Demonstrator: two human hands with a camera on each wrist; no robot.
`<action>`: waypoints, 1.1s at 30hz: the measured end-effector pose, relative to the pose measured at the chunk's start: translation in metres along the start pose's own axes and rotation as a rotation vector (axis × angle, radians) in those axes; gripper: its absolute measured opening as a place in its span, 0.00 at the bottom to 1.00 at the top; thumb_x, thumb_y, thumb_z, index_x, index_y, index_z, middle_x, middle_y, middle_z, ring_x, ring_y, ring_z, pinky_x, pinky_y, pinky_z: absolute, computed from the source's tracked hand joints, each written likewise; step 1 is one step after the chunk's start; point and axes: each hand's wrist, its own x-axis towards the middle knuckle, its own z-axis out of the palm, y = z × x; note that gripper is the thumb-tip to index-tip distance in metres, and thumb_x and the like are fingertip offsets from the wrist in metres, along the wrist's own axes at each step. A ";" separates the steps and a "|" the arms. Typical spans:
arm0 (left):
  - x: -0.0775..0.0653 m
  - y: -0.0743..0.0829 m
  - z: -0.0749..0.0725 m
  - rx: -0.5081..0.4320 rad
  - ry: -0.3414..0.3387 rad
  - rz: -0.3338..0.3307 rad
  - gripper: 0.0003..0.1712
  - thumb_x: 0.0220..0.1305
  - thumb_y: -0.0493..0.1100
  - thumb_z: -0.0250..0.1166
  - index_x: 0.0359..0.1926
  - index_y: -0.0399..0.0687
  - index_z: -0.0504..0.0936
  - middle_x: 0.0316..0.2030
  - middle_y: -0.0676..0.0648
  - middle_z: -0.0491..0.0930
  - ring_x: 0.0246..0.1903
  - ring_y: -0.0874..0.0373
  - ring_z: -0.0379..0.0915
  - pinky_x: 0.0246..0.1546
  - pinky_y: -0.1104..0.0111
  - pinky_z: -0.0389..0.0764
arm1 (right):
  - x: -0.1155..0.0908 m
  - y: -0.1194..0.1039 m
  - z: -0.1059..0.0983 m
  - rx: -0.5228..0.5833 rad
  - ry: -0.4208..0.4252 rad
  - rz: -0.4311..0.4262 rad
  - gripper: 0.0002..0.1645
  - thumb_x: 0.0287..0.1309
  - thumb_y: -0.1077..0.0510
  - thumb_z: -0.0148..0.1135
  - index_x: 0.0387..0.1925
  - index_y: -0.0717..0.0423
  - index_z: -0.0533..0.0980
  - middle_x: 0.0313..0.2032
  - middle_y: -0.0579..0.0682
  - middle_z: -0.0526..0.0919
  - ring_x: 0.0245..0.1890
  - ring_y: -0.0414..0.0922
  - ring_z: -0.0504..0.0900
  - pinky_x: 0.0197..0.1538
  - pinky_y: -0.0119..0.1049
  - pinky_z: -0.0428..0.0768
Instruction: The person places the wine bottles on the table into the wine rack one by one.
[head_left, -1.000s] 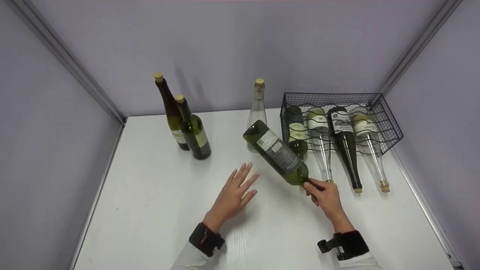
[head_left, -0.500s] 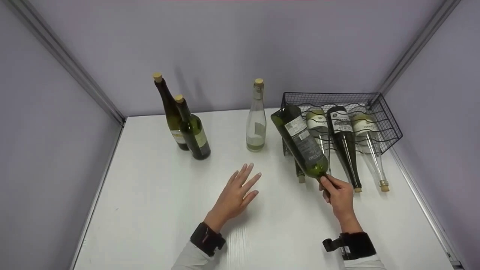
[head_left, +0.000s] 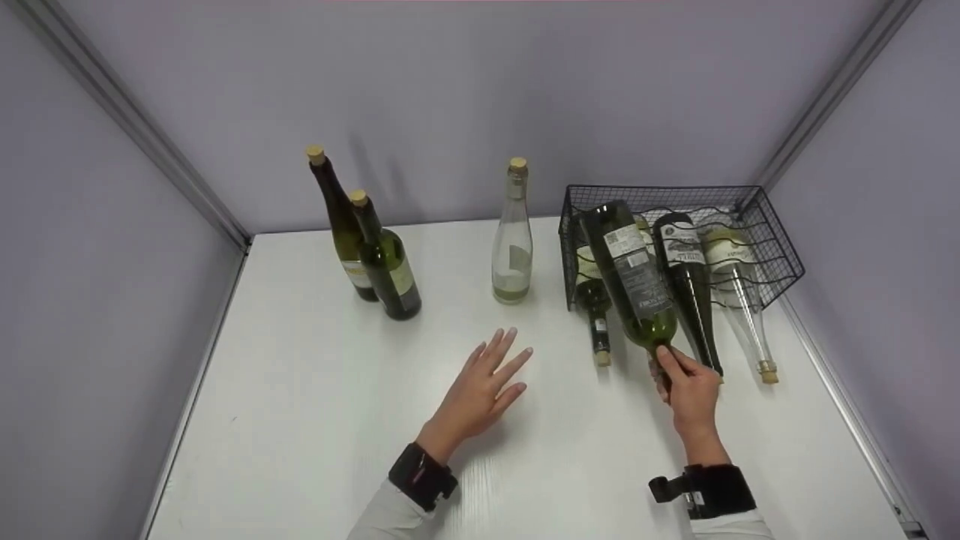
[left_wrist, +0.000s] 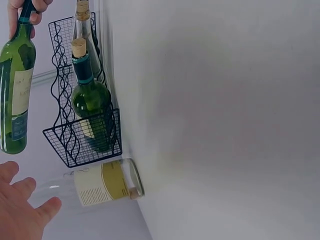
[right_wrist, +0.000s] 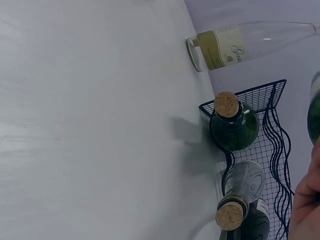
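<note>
My right hand (head_left: 688, 390) grips a green wine bottle (head_left: 637, 277) by its neck. The bottle tilts with its base toward the back, raised over the left half of a black wire rack (head_left: 784, 262); the left wrist view shows it above the rack. My left hand (head_left: 480, 386) is over the white table with fingers spread, holding nothing. Several corked bottles lie in the rack, necks toward me: a green bottle (head_left: 598, 330) at the left, a dark bottle (head_left: 690, 292) and a clear bottle (head_left: 746, 307) at the right. Another clear one is mostly hidden behind the held bottle.
A clear corked bottle (head_left: 512, 255) stands left of the rack, near the back wall. Farther left stand a tall brown bottle (head_left: 341, 225) and a shorter green bottle (head_left: 390, 270), close together. Grey panels (head_left: 480, 90) enclose the white table (head_left: 300, 420).
My right hand has carried the green wine bottle rightward, from in front of the standing clear bottle to over the rack. The left hand has shifted slightly right, fingers still spread.
</note>
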 end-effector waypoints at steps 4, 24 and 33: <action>0.003 0.003 0.002 0.008 -0.014 -0.009 0.30 0.77 0.58 0.46 0.75 0.57 0.60 0.76 0.44 0.50 0.74 0.49 0.44 0.67 0.48 0.58 | 0.003 -0.001 -0.003 -0.026 0.067 0.044 0.16 0.60 0.54 0.69 0.39 0.67 0.84 0.19 0.65 0.79 0.07 0.39 0.67 0.10 0.26 0.64; 0.029 0.025 0.019 0.038 -0.118 0.042 0.31 0.78 0.60 0.41 0.76 0.60 0.56 0.76 0.44 0.47 0.74 0.47 0.44 0.69 0.49 0.55 | 0.030 -0.011 -0.033 0.050 0.285 0.242 0.11 0.56 0.48 0.71 0.29 0.50 0.86 0.17 0.50 0.79 0.07 0.38 0.67 0.11 0.28 0.65; 0.037 0.033 0.027 0.049 -0.145 0.072 0.31 0.77 0.60 0.42 0.76 0.61 0.57 0.76 0.44 0.47 0.74 0.46 0.44 0.68 0.49 0.56 | 0.045 -0.021 -0.051 0.078 0.352 0.297 0.14 0.54 0.46 0.72 0.35 0.51 0.84 0.18 0.51 0.80 0.08 0.39 0.69 0.11 0.30 0.69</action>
